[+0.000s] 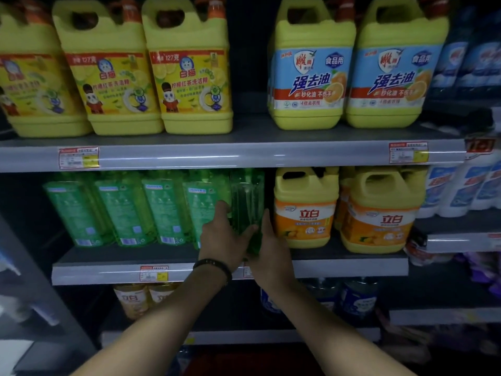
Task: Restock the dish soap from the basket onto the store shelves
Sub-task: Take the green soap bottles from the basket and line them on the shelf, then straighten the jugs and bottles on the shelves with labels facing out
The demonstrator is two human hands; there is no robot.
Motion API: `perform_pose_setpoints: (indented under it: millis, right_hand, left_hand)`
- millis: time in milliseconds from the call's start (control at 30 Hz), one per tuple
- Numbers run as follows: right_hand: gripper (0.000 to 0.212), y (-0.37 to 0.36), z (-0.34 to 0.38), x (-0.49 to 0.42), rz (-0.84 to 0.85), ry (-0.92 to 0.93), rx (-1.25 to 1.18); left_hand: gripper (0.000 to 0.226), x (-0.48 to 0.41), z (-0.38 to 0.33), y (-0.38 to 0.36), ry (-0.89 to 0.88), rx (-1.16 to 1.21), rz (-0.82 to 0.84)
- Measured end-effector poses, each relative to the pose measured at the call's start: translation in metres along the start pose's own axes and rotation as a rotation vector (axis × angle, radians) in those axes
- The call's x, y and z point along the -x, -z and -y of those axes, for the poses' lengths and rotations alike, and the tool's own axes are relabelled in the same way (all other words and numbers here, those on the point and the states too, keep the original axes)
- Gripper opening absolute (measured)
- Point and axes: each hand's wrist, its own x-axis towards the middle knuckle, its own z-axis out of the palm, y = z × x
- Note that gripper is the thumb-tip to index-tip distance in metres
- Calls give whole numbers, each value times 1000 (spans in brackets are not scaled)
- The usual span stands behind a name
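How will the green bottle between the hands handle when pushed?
The green bottle looks tall and narrow, so it may tip if pushed high. It seems full, so probably heavy for its size; left hand and right hand both touch it. Smooth plastic may be slippery.

1. Red-and-white price labels with yellow patches: one at middle left (79, 157), one at middle right (408, 152), one lower, left of centre (153, 273).
2. White bottles with blue labels (461, 188) stand at the right edge, with more blue-and-white bottles (471, 63) at upper right.
3. Purple packs (485, 275), blurred, at lower right.
4. Dark blue bottles (357, 297), dim, below centre right.
5. A blurred white-and-blue object (16, 294) at the left edge.
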Motion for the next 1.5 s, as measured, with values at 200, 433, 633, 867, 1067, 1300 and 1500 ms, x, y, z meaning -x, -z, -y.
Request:
perform_pose_setpoints:
  millis: [200,433,633,867,1067,1300,1500]
  right_hand:
    - [102,-6,-8,-9,-64,-9,179]
    - [105,-12,-17,-8,-10,5,72]
    - [44,41,0,12,-1,76,4]
    - [15,169,59,8,-393,494,3]
    - [12,259,90,-59,-680,547,137]
    - [25,258,76,-133,-771,225,133]
    - [48,229,60,-135,-677,176,261]
  left_hand:
    - [44,-3,17,-9,40,-76,117]
    - [50,1,24,-14,71,-49,191]
    - [18,16,22,24,-130,-72,167]
    - [13,9,-93,94,-533,97,-7]
    - [20,-52,-176,109,-668,148,-33]
    - [53,-142,-200,53,-528,103,-34]
    - [81,-143,-179,15,-453,50,9]
